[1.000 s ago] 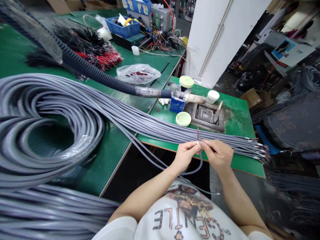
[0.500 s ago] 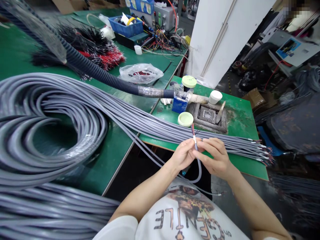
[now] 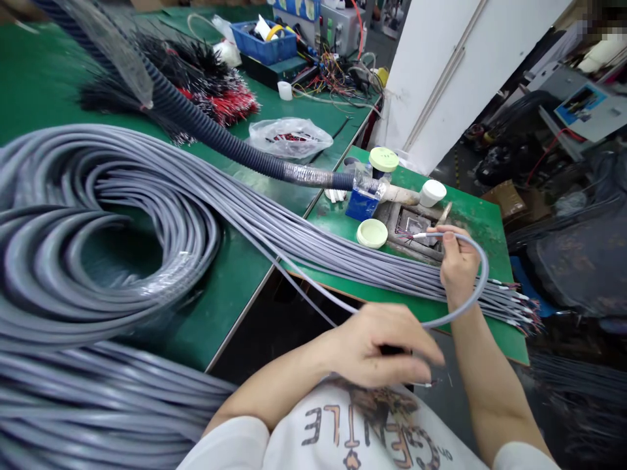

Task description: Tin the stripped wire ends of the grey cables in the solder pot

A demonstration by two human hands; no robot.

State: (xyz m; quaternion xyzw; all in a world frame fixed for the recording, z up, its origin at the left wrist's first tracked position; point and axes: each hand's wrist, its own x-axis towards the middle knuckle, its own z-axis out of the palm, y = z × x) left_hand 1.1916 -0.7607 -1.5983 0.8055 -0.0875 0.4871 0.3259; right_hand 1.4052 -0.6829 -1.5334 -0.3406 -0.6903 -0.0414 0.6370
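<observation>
My right hand [image 3: 458, 264] is closed on a grey cable [image 3: 482, 271], which arcs round behind the wrist. Its stripped end, with a white band [image 3: 420, 235] and thin coloured wires [image 3: 404, 234], points left over the square metal pot [image 3: 416, 224] in its grimy frame; whether the wires touch it I cannot tell. My left hand [image 3: 385, 346] hangs in front of my shirt, thumb and fingers apart, holding nothing. Close to its fingertips is another cable end [image 3: 427, 384]. A bundle of grey cables [image 3: 343, 251] runs across the green board, partly hidden by my right hand.
A corrugated hose [image 3: 235, 147] ends in a pale nozzle [image 3: 399, 194] beside a blue block [image 3: 361, 205]. Around the pot stand an open pale-green tub [image 3: 372, 233], a lidded jar [image 3: 383, 158] and a white cup [image 3: 432, 192]. A big cable coil [image 3: 191, 287] lies left.
My right hand has carried the cable end forward and right, turning it to point left over the pot. My left hand has let go of the cable and dropped back towards my body.
</observation>
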